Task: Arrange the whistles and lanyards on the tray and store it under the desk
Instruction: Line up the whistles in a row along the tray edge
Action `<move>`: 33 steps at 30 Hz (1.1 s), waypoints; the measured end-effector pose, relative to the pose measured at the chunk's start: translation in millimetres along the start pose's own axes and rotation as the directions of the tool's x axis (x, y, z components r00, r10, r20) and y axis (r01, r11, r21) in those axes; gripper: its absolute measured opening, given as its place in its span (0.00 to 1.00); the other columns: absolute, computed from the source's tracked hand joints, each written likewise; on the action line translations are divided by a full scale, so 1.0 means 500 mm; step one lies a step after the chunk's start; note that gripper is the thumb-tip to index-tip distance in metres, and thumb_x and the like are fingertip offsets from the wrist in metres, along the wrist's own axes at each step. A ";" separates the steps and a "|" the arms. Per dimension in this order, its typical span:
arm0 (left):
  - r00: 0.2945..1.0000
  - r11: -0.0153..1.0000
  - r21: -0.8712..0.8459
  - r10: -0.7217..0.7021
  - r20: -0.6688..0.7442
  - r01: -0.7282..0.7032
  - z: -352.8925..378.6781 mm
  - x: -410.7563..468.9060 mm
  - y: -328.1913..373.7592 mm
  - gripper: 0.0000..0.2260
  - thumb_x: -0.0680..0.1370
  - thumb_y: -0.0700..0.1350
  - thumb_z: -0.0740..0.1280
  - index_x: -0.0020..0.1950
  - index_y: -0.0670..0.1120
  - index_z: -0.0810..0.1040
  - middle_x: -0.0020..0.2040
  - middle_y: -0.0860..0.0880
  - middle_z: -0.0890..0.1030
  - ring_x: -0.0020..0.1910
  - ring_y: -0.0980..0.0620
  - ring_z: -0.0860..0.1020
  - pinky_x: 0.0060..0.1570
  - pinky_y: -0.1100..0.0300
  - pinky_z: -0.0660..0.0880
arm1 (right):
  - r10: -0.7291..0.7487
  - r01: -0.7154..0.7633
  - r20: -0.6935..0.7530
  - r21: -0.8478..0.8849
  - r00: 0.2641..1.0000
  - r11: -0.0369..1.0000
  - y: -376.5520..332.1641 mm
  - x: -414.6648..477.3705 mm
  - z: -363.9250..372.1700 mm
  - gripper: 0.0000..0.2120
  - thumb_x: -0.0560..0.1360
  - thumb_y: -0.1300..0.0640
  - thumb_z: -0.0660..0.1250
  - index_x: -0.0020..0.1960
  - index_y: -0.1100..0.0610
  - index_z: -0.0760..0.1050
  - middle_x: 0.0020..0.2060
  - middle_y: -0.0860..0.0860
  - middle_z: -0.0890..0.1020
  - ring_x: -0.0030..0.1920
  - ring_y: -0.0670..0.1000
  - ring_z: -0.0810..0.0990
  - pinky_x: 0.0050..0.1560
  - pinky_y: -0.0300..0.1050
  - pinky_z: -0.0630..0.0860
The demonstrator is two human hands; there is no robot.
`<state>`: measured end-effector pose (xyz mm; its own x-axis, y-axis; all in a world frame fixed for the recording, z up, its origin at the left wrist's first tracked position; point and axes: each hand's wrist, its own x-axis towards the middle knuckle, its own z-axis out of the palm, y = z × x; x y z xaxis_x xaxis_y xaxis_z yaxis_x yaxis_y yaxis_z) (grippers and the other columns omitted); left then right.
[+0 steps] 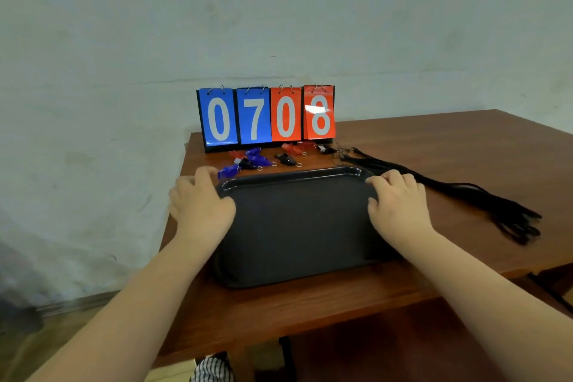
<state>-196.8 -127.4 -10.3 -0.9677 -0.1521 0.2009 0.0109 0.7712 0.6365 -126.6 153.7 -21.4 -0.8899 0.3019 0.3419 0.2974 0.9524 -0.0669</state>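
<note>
A dark grey tray [297, 226] lies on the brown desk [310, 313]. My left hand [201, 205] grips its left edge near the far corner, thumb on the tray's surface. My right hand [397, 205] grips the right edge the same way. Nothing lies in the tray. Beyond its far rim sit several whistles: blue ones [257, 158], a black one [286, 160] and red ones [294, 147]. A bundle of black lanyards [465, 192] stretches across the desk to the right of the tray.
A flip scoreboard [266, 116] reading 0708 stands at the desk's back edge, just behind the whistles. A pale wall rises behind. The desk's left edge runs close to my left hand. Floor shows at the lower left.
</note>
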 end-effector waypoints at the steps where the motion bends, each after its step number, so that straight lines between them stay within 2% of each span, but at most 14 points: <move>1: 1.000 0.995 -0.094 0.027 -0.010 -0.028 0.009 0.013 0.019 0.25 0.74 0.38 0.69 0.69 0.52 0.68 0.67 0.44 0.68 0.68 0.43 0.67 0.65 0.46 0.71 | -0.008 0.008 0.013 0.023 1.000 1.000 -0.015 0.015 -0.001 0.21 0.79 0.51 0.62 0.72 0.52 0.69 0.66 0.52 0.72 0.66 0.55 0.69 0.64 0.50 0.68; 3: 0.999 0.931 -0.366 0.034 0.031 -0.020 0.031 0.045 0.060 0.22 0.75 0.37 0.70 0.66 0.53 0.70 0.65 0.47 0.70 0.64 0.48 0.71 0.57 0.49 0.78 | -0.031 0.026 0.064 0.081 0.997 0.996 -0.052 0.052 0.001 0.22 0.80 0.51 0.62 0.73 0.53 0.67 0.68 0.52 0.71 0.68 0.54 0.68 0.67 0.50 0.67; 5: 0.987 0.782 -0.612 -0.023 0.160 0.117 0.051 0.075 0.101 0.18 0.78 0.36 0.68 0.64 0.51 0.73 0.62 0.49 0.72 0.60 0.51 0.74 0.48 0.56 0.80 | -0.046 0.027 0.121 0.161 0.992 0.987 -0.094 0.095 0.007 0.24 0.80 0.51 0.63 0.75 0.54 0.65 0.71 0.52 0.69 0.71 0.54 0.67 0.70 0.51 0.66; 7: 0.959 0.616 -0.742 -0.085 0.271 0.264 0.068 0.102 0.124 0.14 0.79 0.37 0.68 0.62 0.50 0.76 0.60 0.50 0.75 0.58 0.51 0.76 0.51 0.55 0.81 | -0.066 0.026 0.157 0.246 0.985 0.969 -0.133 0.137 0.019 0.26 0.80 0.51 0.64 0.75 0.53 0.63 0.73 0.51 0.68 0.73 0.53 0.65 0.72 0.51 0.64; 10: 0.947 0.426 -0.845 -0.155 0.283 0.322 0.078 0.126 0.106 0.09 0.79 0.38 0.68 0.57 0.49 0.79 0.57 0.49 0.80 0.54 0.52 0.81 0.53 0.54 0.81 | -0.124 0.050 0.185 0.361 0.975 0.931 -0.187 0.197 0.048 0.27 0.79 0.51 0.65 0.76 0.52 0.62 0.73 0.51 0.67 0.74 0.54 0.64 0.71 0.52 0.64; 14: 0.924 0.273 -0.897 -0.264 0.277 0.347 0.076 0.149 0.063 0.08 0.79 0.37 0.67 0.55 0.47 0.80 0.51 0.47 0.83 0.50 0.51 0.83 0.47 0.57 0.80 | -0.221 0.108 0.234 0.416 0.947 0.903 -0.263 0.274 0.095 0.31 0.78 0.50 0.67 0.77 0.49 0.59 0.74 0.50 0.66 0.74 0.56 0.63 0.70 0.56 0.66; 17: 0.903 0.189 -0.895 -0.237 0.358 0.404 0.081 0.133 0.067 0.07 0.79 0.38 0.67 0.54 0.47 0.80 0.50 0.46 0.84 0.48 0.51 0.84 0.42 0.57 0.79 | -0.226 0.126 0.259 0.354 0.939 0.927 -0.294 0.291 0.114 0.31 0.78 0.47 0.66 0.77 0.47 0.58 0.74 0.50 0.65 0.73 0.57 0.62 0.70 0.59 0.63; 20: 0.897 0.171 -0.886 -0.192 0.399 0.431 0.086 0.134 0.070 0.07 0.79 0.38 0.66 0.55 0.45 0.80 0.49 0.45 0.84 0.45 0.52 0.84 0.41 0.58 0.79 | -0.240 0.162 0.238 0.305 0.941 0.938 -0.321 0.299 0.131 0.27 0.78 0.45 0.64 0.75 0.45 0.62 0.72 0.50 0.67 0.72 0.57 0.63 0.70 0.59 0.61; 24: 0.881 0.138 -0.878 -0.201 0.429 0.459 0.084 0.146 0.068 0.06 0.79 0.39 0.67 0.54 0.46 0.80 0.45 0.46 0.84 0.41 0.53 0.83 0.40 0.58 0.79 | -0.245 0.166 0.207 0.334 0.947 0.928 -0.339 0.302 0.142 0.22 0.78 0.46 0.65 0.71 0.46 0.69 0.69 0.50 0.70 0.69 0.56 0.65 0.67 0.55 0.66; 28: 0.862 0.120 -0.863 -0.211 0.461 0.491 0.083 0.149 0.072 0.05 0.79 0.39 0.67 0.54 0.44 0.79 0.43 0.45 0.83 0.40 0.52 0.82 0.39 0.58 0.79 | -0.185 0.098 0.170 0.423 0.968 0.901 -0.342 0.297 0.151 0.16 0.76 0.49 0.69 0.63 0.50 0.77 0.61 0.51 0.74 0.60 0.52 0.72 0.58 0.47 0.75; 31: 0.821 0.046 -0.832 -0.202 0.534 0.553 0.079 0.147 0.080 0.03 0.80 0.39 0.67 0.52 0.41 0.78 0.43 0.43 0.81 0.40 0.50 0.81 0.40 0.55 0.79 | -0.122 0.035 0.158 0.466 0.980 0.884 -0.339 0.294 0.152 0.15 0.75 0.51 0.71 0.60 0.53 0.78 0.61 0.51 0.72 0.58 0.51 0.74 0.55 0.44 0.76; 33: 0.802 -0.007 -0.815 -0.171 0.572 0.579 0.078 0.145 0.081 0.06 0.80 0.38 0.66 0.55 0.39 0.77 0.44 0.41 0.81 0.41 0.48 0.81 0.40 0.54 0.81 | -0.115 0.018 0.186 0.454 0.976 0.891 -0.333 0.298 0.146 0.14 0.75 0.53 0.71 0.60 0.54 0.78 0.62 0.52 0.71 0.58 0.51 0.74 0.56 0.44 0.75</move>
<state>-276.4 -83.2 0.9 -0.9221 0.0993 -0.3739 -0.3557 -0.5975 0.7186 -334.0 43.3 -27.8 -0.9669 0.1931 0.1665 0.0918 0.8728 -0.4794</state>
